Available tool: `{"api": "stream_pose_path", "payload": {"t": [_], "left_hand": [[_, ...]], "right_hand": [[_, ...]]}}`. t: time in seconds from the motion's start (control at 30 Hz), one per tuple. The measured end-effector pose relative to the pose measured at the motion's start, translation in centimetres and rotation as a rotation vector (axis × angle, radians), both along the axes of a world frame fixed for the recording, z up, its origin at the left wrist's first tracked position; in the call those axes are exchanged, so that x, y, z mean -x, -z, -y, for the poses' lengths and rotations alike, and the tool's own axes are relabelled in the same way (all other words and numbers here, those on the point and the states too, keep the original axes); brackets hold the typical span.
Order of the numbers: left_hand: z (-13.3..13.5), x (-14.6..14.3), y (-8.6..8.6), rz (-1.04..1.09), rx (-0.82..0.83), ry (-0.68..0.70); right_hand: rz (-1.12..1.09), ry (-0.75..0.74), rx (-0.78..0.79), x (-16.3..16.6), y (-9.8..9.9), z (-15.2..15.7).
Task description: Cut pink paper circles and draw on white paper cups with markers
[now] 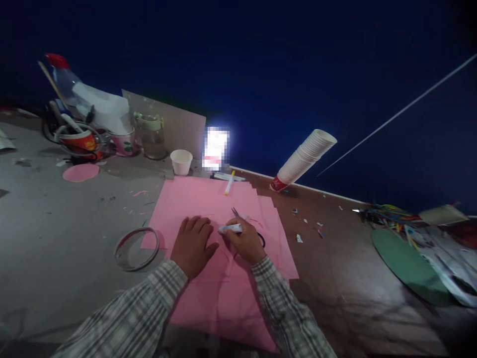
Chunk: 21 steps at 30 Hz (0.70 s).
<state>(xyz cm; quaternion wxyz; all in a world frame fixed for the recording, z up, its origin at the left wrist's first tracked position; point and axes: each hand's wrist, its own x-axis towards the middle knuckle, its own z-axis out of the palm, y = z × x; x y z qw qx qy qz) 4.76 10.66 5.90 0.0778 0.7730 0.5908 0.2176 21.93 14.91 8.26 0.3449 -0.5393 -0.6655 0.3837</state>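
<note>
A large pink paper sheet (pixel 208 204) lies on the table in front of me. My left hand (pixel 194 243) rests flat on it, fingers stretched out. Beside it, my right hand (pixel 244 242) is closed around a white pen or marker (pixel 230 228), its tip pointing left toward my left hand. A pair of scissors (pixel 236 213) lies on the paper just beyond my right hand, with a dark handle loop showing at its right side. A yellow-capped marker (pixel 229 182) lies at the paper's far edge.
A metal ring (pixel 136 248) lies left of the paper. Behind stand a white cup (pixel 181 161), a jar (pixel 152 135), a mug (pixel 124 141), a bottle (pixel 65 79) and a tilted stack of paper cups (pixel 303 159). A green disc (pixel 406 263) and clutter lie right; a pink disc (pixel 81 172) far left.
</note>
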Motion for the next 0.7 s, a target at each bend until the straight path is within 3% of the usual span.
{"api": "stream_pose_path", "payload": {"t": [0.17, 0.33, 0.5, 0.7], "left_hand": [[0.04, 0.07, 0.18, 0.022, -0.014, 0.005], [0.05, 0.0, 0.04, 0.015, -0.003, -0.01], [0.1, -0.04, -0.23, 0.005, 0.004, 0.01], [0.1, -0.02, -0.1, 0.003, 0.005, -0.003]], "right_hand": [[0.044, -0.088, 0.076, -0.14, -0.31, 0.2], [0.015, 0.001, 0.009, -0.2, -0.34, 0.22], [0.099, -0.121, 0.042, -0.25, -0.64, 0.38], [0.071, -0.033, 0.002, -0.25, -0.49, 0.26]]}}
